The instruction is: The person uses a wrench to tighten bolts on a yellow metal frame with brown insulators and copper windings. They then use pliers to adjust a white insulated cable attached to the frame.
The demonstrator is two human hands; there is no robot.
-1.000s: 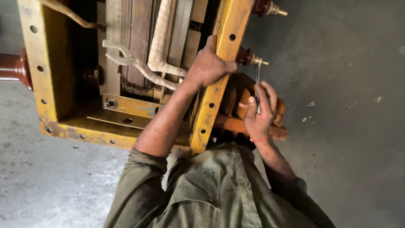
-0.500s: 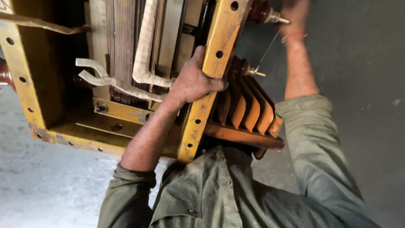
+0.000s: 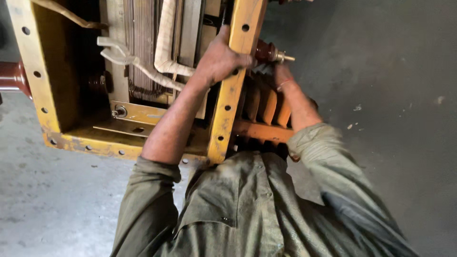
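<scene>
My left hand [image 3: 220,58] is clamped over the right rim of an open yellow metal tank [image 3: 227,114], thumb on the outer face. My right hand [image 3: 282,72] reaches up along the tank's outer side to a brown ribbed insulator [image 3: 266,51] with a metal stud at its tip. Its fingers are hidden under the insulator, and a red thread circles the wrist. Below that forearm, orange cooling fins [image 3: 266,107] stick out from the tank wall. Inside the tank stand a laminated core [image 3: 143,47] and pale tape-wrapped leads [image 3: 164,52].
Another brown insulator [image 3: 10,78] projects from the tank's left side. A bolt [image 3: 119,112] sits on the inner yellow ledge. Grey concrete floor [image 3: 390,95] surrounds the tank. My olive-green shirt [image 3: 238,214] fills the lower frame.
My right hand dropped from the upper insulator to the nearer one beside the fins. A second ago it was low by the fins. The left hand kept its grip on the rim.
</scene>
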